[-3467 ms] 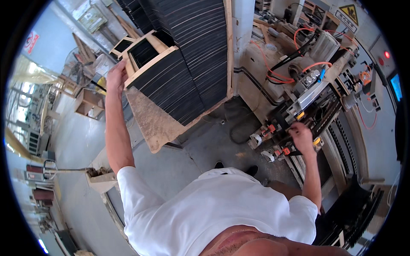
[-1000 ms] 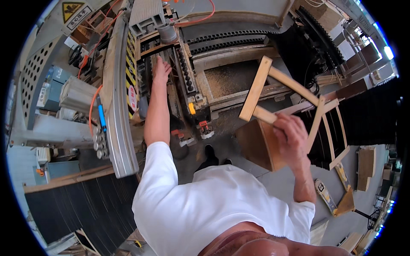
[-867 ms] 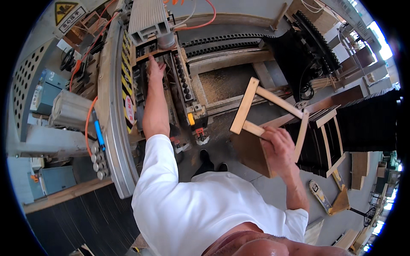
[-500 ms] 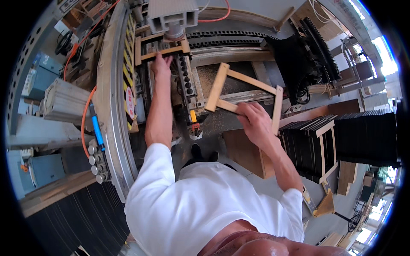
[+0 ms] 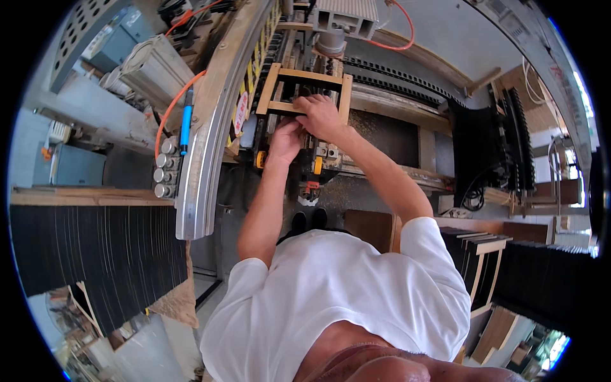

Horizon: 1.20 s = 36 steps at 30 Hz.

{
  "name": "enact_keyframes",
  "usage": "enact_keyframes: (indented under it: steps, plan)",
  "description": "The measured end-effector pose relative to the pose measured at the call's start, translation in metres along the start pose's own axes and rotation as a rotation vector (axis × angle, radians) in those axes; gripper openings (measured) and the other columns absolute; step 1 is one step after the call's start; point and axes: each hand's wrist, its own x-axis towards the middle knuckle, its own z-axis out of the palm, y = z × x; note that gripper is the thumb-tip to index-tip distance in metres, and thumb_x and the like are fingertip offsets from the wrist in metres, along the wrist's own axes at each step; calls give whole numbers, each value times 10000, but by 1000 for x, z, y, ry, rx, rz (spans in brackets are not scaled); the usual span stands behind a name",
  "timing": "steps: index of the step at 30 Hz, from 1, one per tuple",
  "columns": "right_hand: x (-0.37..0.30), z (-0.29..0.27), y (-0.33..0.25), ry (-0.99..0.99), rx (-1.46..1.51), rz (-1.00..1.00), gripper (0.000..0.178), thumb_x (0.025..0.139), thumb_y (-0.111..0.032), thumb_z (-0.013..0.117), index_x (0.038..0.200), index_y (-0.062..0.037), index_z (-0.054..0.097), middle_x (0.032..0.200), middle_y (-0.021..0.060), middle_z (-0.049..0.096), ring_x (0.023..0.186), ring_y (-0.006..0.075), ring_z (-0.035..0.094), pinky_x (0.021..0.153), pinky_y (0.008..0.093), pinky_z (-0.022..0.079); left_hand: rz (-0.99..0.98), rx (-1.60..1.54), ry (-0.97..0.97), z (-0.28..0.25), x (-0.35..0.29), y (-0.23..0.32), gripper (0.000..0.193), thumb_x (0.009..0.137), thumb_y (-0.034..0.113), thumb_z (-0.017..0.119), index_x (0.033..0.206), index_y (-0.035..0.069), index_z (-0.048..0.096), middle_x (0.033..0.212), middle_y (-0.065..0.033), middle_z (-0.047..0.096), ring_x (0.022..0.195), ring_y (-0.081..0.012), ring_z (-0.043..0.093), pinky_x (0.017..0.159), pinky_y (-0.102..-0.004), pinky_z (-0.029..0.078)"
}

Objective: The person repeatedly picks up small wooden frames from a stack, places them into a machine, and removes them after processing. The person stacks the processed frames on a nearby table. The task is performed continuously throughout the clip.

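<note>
A pale wooden frame (image 5: 345, 99), made of two side pieces joined by two crossbars, lies on the machine bed in front of me. My right hand (image 5: 321, 118) is closed over its near crossbar, fingers bent around the bar. Just left of it and lower, my left hand (image 5: 286, 141) is closed at the same crossbar. Its fingertips are partly hidden by the right hand and the bar. Right behind the frame hangs the machine's round metal head (image 5: 330, 43), under a grey aluminium profile (image 5: 347, 18).
A metal rail (image 5: 197, 191) with a yellow-black striped strip runs along my left. Stacks of dark frames stand at left (image 5: 95, 248) and right (image 5: 541, 270). A black cover (image 5: 468, 146) and cable chain (image 5: 519, 140) lie right. Sawdust covers the bed.
My right hand has swung left to the machine bed; the frame it held up at the right is no longer there. Both hands now meet at one crossbar. The view has turned left.
</note>
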Motion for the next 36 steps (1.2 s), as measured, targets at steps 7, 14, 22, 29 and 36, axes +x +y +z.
enact_keyframes:
  steps: [7, 14, 22, 29, 36]
  plan:
    - [8, 3, 16, -24, 14, -86, 281, 755, -63, 657, 1022, -74, 567, 895, 129, 665, 902, 338, 592, 801, 436, 421, 151, 89, 253, -5, -6, -14, 231, 967, 157, 563, 1186, 85, 536, 1066, -37, 605, 1028, -192, 568, 983, -374, 426]
    - [52, 36, 46, -63, -70, -23, 323, 721, -8, 595, 1035, -78, 567, 901, 135, 677, 942, 345, 591, 827, 449, 417, 136, 254, 322, 6, -158, -18, 402, 1000, 142, 496, 1368, 6, 411, 1310, -142, 533, 1266, -263, 483, 1087, -408, 358]
    - [97, 51, 58, -138, -521, -118, 236, 758, -64, 604, 978, -40, 523, 799, 117, 673, 911, 297, 599, 833, 400, 381, 136, 324, 365, 3, -294, -18, 327, 975, 70, 509, 1288, -19, 481, 1217, -159, 591, 1199, -271, 536, 1087, -416, 368]
    - [154, 62, 86, -200, -688, -37, 154, 817, -83, 590, 962, -56, 544, 803, 119, 690, 936, 292, 632, 877, 413, 367, 208, 377, 440, -42, -344, 22, 290, 959, 68, 551, 1238, -5, 524, 1189, -145, 605, 1171, -276, 562, 1085, -436, 387]
    - [198, 65, 113, -259, -662, 81, 153, 826, -86, 622, 973, -83, 581, 849, 114, 693, 904, 289, 655, 944, 446, 377, 175, 330, 614, -67, -358, 29, 339, 939, 150, 611, 1219, -23, 528, 1172, -138, 608, 1141, -259, 574, 1048, -407, 419]
